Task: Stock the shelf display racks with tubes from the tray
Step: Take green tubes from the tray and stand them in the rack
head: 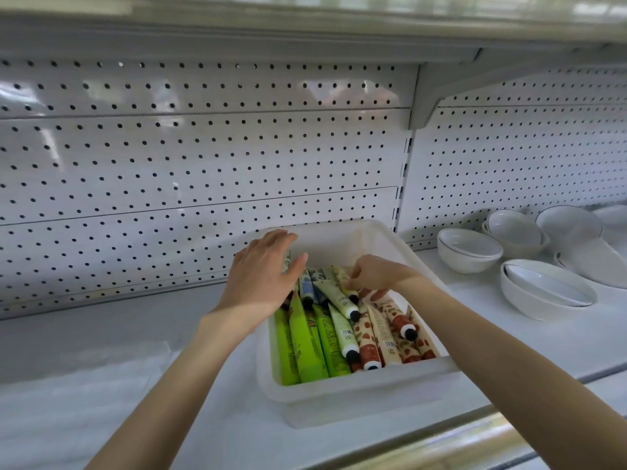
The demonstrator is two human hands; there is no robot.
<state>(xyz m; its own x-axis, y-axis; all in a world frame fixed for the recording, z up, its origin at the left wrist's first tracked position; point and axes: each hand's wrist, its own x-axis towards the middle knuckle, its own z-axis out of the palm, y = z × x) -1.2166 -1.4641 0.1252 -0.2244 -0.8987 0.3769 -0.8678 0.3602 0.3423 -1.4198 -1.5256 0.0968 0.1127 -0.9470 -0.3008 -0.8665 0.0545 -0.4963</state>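
Observation:
A white plastic tray [359,390] stands on the shelf, full of several tubes: green ones [302,344] at the left, cream and blue ones in the middle, red-patterned ones [400,325] at the right. My left hand [261,273] lies over the far left of the pile, fingers straight and spread, touching the tubes beneath it. My right hand [376,274] reaches in from the right, and its fingertips pinch a pale yellow tube [344,281] near the back of the tray.
The white shelf board [101,385] stretches to the left of the tray. A perforated white back panel [203,164] rises behind it, and another shelf hangs overhead. Several white bowls [470,249] sit stacked at the right.

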